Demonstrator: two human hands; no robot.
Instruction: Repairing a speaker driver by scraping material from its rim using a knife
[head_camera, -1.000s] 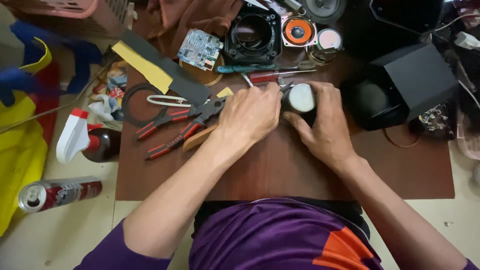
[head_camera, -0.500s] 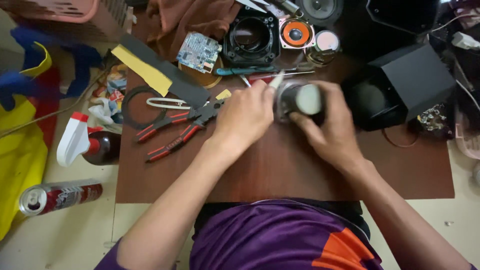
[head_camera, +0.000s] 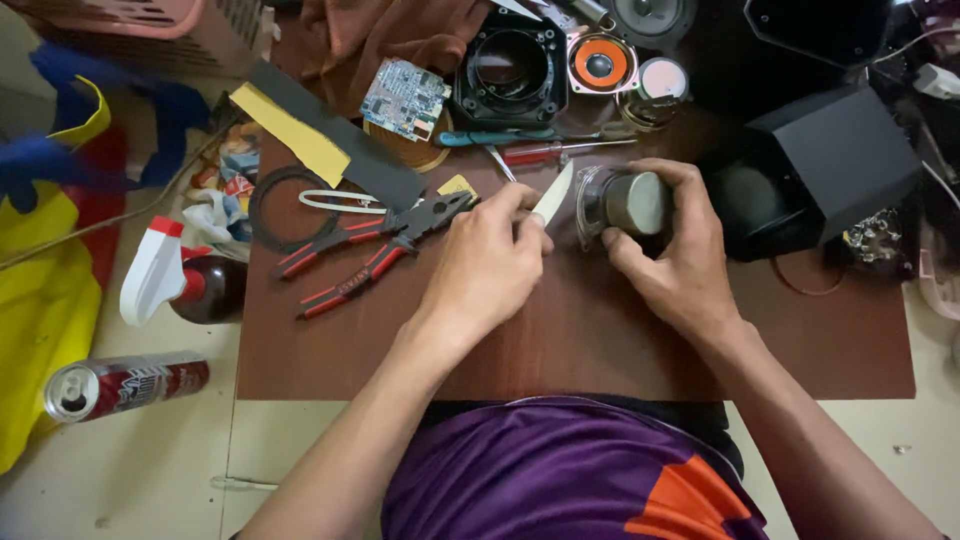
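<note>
Our left hand (head_camera: 490, 265) grips knife (head_camera: 552, 193), frame centre; our right hand (head_camera: 680, 255) clasps speaker driver (head_camera: 625, 203) on brown surface (head_camera: 560, 340).

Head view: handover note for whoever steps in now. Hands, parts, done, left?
Left hand: grips a white-bladed knife, tip pointing at the speaker driver.
Right hand: holds the driver on its side on the brown table.
Nearby: red-handled pliers left of the hands, black speaker box to the right, screwdrivers behind.
Done: driver is out of any housing.
Left: blade has not visibly reached the driver's rim; contact unclear.
</note>
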